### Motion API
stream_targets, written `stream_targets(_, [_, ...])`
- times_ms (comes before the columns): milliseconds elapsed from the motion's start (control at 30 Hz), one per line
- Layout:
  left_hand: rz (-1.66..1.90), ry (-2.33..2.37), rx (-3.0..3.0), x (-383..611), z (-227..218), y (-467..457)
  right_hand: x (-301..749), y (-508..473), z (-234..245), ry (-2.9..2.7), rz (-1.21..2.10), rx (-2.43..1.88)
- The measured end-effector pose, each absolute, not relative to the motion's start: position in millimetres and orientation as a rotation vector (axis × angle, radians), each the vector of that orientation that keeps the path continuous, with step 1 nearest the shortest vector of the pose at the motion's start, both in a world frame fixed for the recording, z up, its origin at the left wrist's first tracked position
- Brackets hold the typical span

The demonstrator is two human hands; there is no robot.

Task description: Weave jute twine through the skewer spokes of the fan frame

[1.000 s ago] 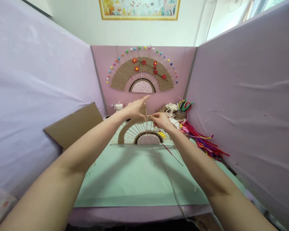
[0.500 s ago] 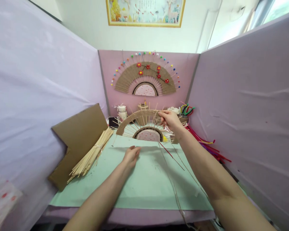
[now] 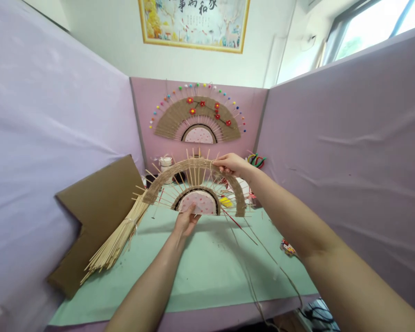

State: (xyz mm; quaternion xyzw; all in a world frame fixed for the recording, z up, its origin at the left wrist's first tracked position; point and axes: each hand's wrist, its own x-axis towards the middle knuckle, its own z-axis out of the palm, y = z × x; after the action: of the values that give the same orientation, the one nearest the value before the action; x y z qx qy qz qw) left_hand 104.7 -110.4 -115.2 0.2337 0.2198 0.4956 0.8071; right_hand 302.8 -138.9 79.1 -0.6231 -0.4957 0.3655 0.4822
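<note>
A half-round fan (image 3: 193, 166) of thin wooden sticks and woven brown twine is held upright above the table. My left hand (image 3: 186, 221) grips its pink dotted half-circle base from below, thumb on the front. At the upper right of the woven band, my right hand (image 3: 228, 164) pinches the fan, with a loop of twine beside the fingertips. Loose twine (image 3: 275, 263) hangs from the fan over the table's front edge. A thin red stick (image 3: 240, 225) slants down from the right side of the base. The fingers behind the fan are partly hidden.
A bundle of wooden sticks (image 3: 115, 244) and brown cardboard (image 3: 97, 207) lie at the left. Behind, a finished-looking fan with red flowers (image 3: 197, 115) hangs on the pink panel (image 3: 141, 106). Cloth-covered side walls (image 3: 314, 175) flank the green tabletop (image 3: 207, 276).
My left hand has moved up and taken hold of the fan's base. The fan now appears closer and slightly left, my right hand still on its top. The view has shifted.
</note>
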Motion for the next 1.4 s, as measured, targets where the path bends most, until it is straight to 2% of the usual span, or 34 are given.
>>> stream_targets(333, [1.077,0.477,0.403,102,-116,-106,333,-161,95,-1.244,0.293,-1.658])
stream_targets(567, [1.084,0.483,0.389,101,-118,-103,320,-152,71,-1.264,0.478,-1.682])
stream_targets(767, [1.101,0.482,0.401,99,-118,-102,318,-144,82,-1.235,0.500,-1.635])
stream_targets(1033, [1.082,0.466,0.413,102,-118,-104,313,-142,77,-1.275,0.716,-1.622])
stream_targets(1400, [1.051,0.499,0.412,103,-119,-105,320,-136,77,-1.136,0.677,-1.587])
